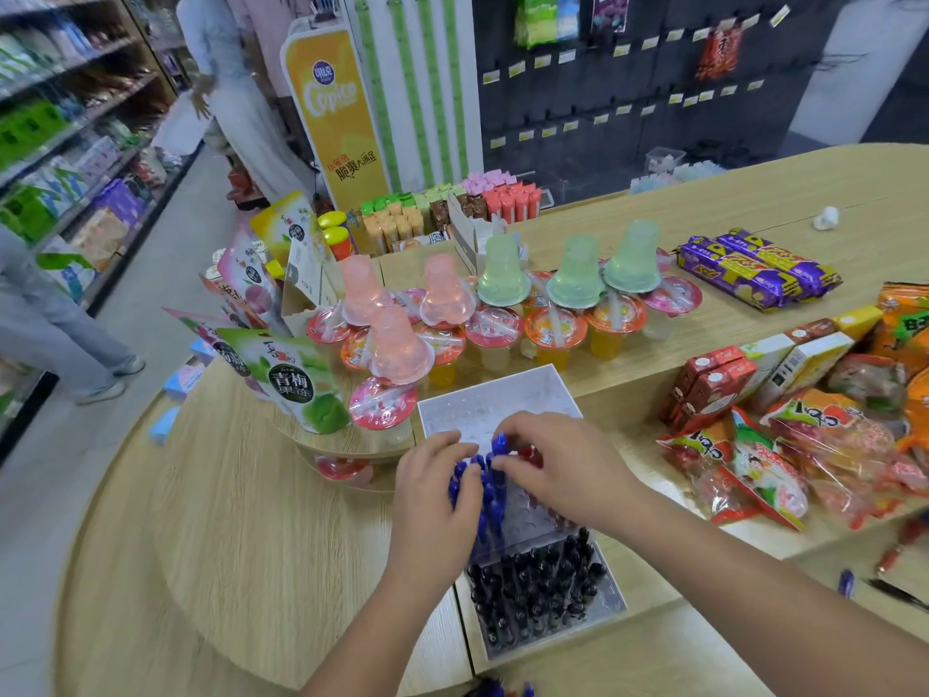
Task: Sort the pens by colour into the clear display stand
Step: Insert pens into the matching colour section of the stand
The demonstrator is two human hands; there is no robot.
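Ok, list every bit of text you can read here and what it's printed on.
"Copico": yellow floor sign
"脆爽大满足": same sign, lower down
"青梅果冻": green pouch
Too small or blurred to read: pegboard price tags, purple packets, red snack bags

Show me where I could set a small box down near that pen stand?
Bare: the round tabletop left of the clear display stand, below the jelly pouches; also the raised counter between jelly cups and purple packs. Crowded: snack packets right of the stand, jelly cups right behind it.
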